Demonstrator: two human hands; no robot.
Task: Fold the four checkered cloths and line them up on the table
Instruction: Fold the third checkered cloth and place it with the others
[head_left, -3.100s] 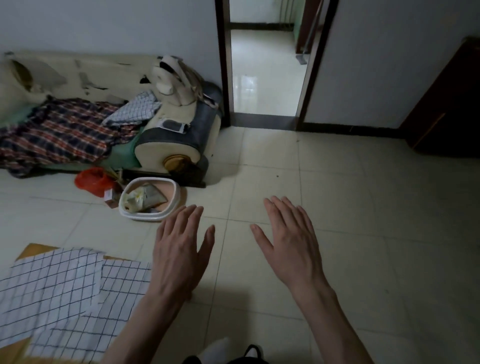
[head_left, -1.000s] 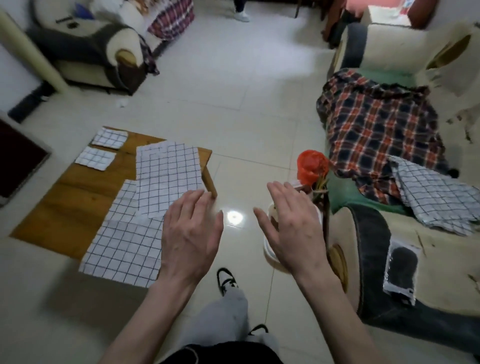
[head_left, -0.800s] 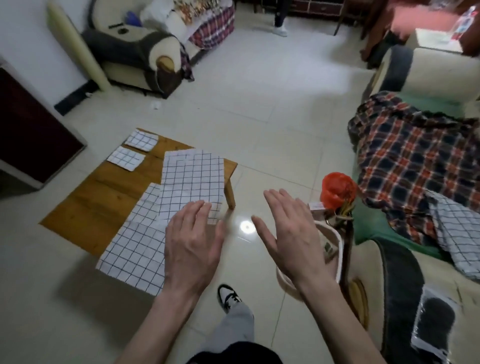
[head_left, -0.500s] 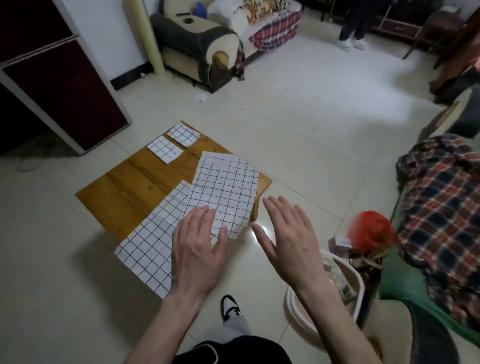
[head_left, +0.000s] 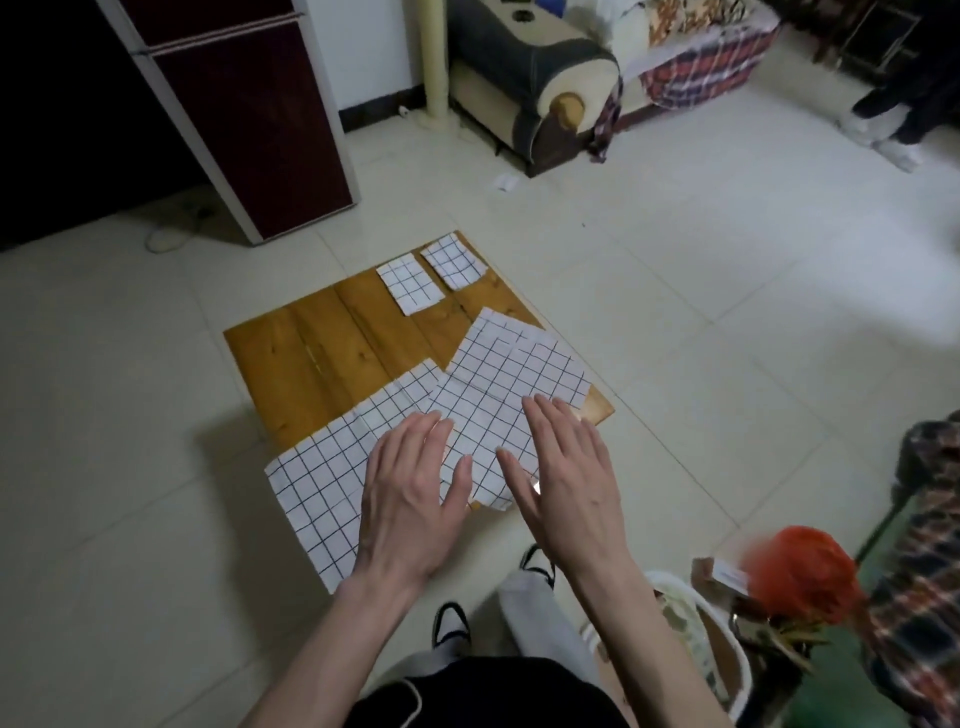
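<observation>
A low wooden table (head_left: 332, 358) on pale floor tiles carries four white cloths with thin black grids. The largest unfolded cloth (head_left: 332, 467) overhangs the near edge; a second unfolded cloth (head_left: 514, 374) overlaps it; two small folded squares (head_left: 410, 286) (head_left: 453, 260) lie side by side at the far edge. The left hand (head_left: 410, 499) and right hand (head_left: 571, 483) hover flat, fingers straight, holding nothing. No legible writing.

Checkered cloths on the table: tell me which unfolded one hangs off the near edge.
The large unfolded cloth under the left hand; its near corner overhangs the table. The other unfolded cloth lies overlapping it, farther right.
</observation>
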